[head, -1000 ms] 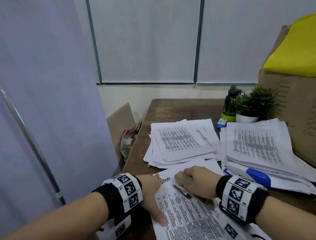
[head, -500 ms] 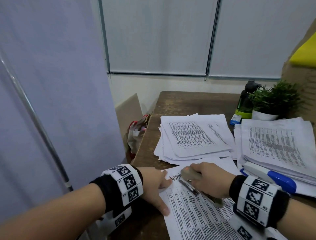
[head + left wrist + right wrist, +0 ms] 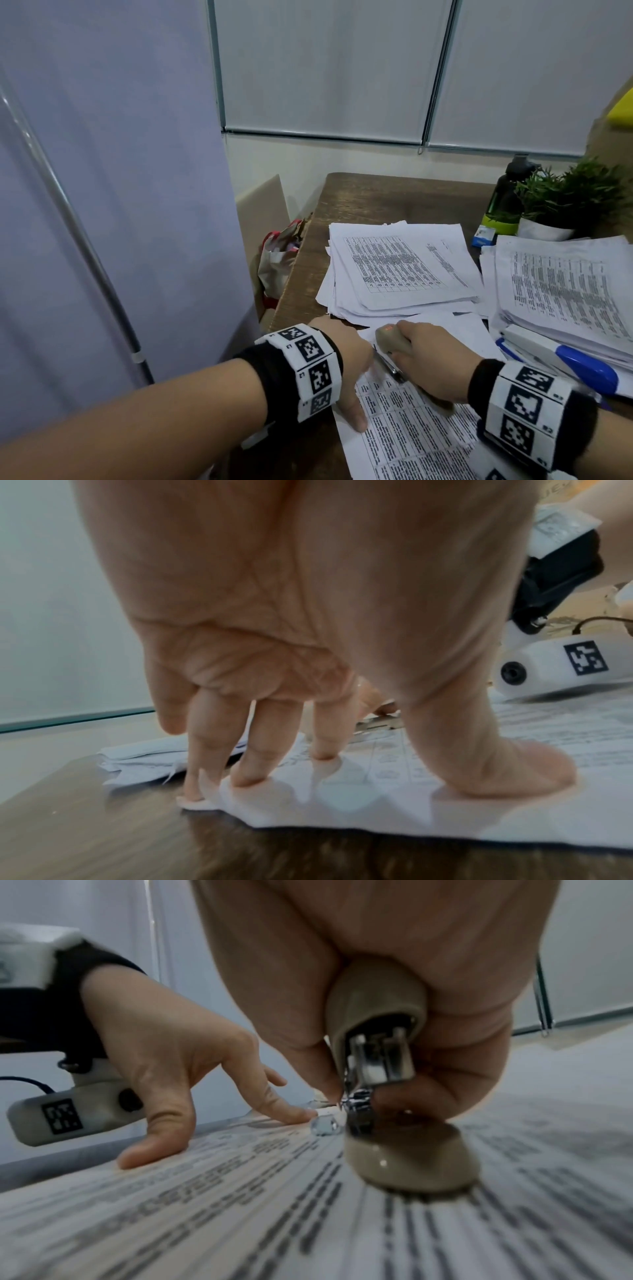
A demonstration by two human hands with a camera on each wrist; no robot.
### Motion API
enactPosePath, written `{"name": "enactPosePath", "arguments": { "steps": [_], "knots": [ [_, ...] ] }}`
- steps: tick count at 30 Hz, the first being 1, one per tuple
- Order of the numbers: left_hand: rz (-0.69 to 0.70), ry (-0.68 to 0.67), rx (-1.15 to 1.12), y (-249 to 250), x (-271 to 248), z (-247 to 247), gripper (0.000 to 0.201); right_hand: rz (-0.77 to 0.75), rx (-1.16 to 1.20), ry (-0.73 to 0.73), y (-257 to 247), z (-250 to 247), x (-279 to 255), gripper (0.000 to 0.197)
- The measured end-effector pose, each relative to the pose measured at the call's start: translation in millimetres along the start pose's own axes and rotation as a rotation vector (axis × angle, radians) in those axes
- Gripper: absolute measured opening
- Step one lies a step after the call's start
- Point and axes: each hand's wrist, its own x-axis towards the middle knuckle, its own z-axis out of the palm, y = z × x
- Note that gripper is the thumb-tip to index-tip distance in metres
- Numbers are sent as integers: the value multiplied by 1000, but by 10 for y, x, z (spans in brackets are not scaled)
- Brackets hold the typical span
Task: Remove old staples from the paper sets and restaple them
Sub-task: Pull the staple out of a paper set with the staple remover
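A printed paper set (image 3: 411, 431) lies at the near edge of the brown table (image 3: 359, 198). My left hand (image 3: 346, 363) presses its fingertips (image 3: 246, 777) and thumb (image 3: 514, 775) straight down on the set's top left corner (image 3: 342, 799). My right hand (image 3: 435, 363) grips a beige stapler (image 3: 394, 341) whose metal jaw (image 3: 359, 1104) sits at that corner, its base (image 3: 411, 1158) resting on the sheet (image 3: 240, 1218). The corner under the stapler's mouth is hidden by my hands.
A stack of paper sets (image 3: 400, 270) lies behind, another stack (image 3: 561, 291) at the right with a blue and white stapler (image 3: 561, 359) on it. A potted plant (image 3: 555, 205) and a dark bottle (image 3: 507, 198) stand at the back right. A bag (image 3: 281, 260) sits beside the table's left edge.
The head view has turned left and dropped slightly. My right hand with the stapler stays at the paper's top corner; my left hand has shifted a little closer to it.
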Motion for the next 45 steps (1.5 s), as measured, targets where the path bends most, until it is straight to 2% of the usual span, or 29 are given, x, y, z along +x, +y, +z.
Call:
{"name": "enactPosePath", "arguments": {
  "steps": [4, 7, 9, 12, 14, 16, 20, 23, 26, 29, 32, 36, 40, 45],
  "knots": [
    [18, 12, -22, -27, 3, 21, 69, -26, -95, -41, -162, -64, 91, 6],
    [24, 27, -68, -25, -32, 21, 67, -22, -210, -43, -299, -111, 160, 12],
    [26, 13, -39, -19, -48, 23, 74, 0, -220, -12, -314, -95, 257, 21],
    [67, -106, 2, -34, -51, 33, 87, 105, -42, 23, -211, -99, 361, 30],
    [93, -162, 25, -60, -76, 46, 96, 111, 22, 24, -121, -124, 330, 28],
    [92, -187, 16, -94, -96, 69, 97, 93, 64, 48, 10, -155, 230, 25],
    [50, -40, -112, -69, -5, 66, 82, 83, 104, 29, 317, -250, -101, 25],
    [57, 27, -74, 67, 120, -20, 93, 118, 101, -6, 441, -304, -286, 30],
    [57, 2, -86, 160, 211, -63, 107, 143, 66, -25, 446, -306, -352, 30],
    [52, -33, -200, 170, 223, -58, 116, 122, 107, -14, 443, -235, -275, 28],
    [84, -28, -243, 162, 192, -63, 119, 115, 168, -11, 444, -172, -153, 27],
    [93, -19, -301, 153, 191, 3, 123, 48, 57, -8, 375, -169, -47, 28],
    [91, -2, -301, 158, 192, 27, 126, -11, 49, -22, 336, -163, 39, 33],
    [84, -28, -283, 167, 194, -17, 126, 0, 55, 0, 489, -151, 42, 13]
  ]
}}
